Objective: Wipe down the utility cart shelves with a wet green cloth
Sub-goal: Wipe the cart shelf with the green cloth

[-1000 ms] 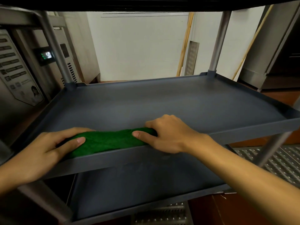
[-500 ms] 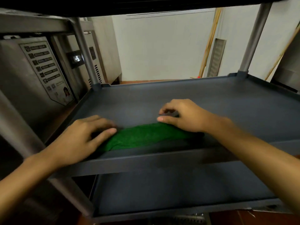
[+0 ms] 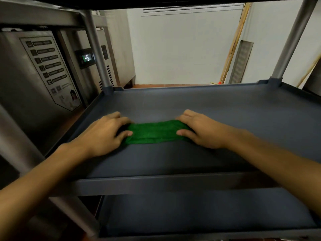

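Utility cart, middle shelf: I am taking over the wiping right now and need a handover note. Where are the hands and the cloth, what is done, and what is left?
Left hand: grips the left end of the folded green cloth, thumb on its near edge.
Right hand: grips the right end the same way.
Cloth: stretched crosswise, flat on the dark grey plastic middle shelf, about midway front to back.
Done: cannot tell; no wet streaks show.
Left: probably the shelf area beyond the cloth, then the lower dark grey shelf.
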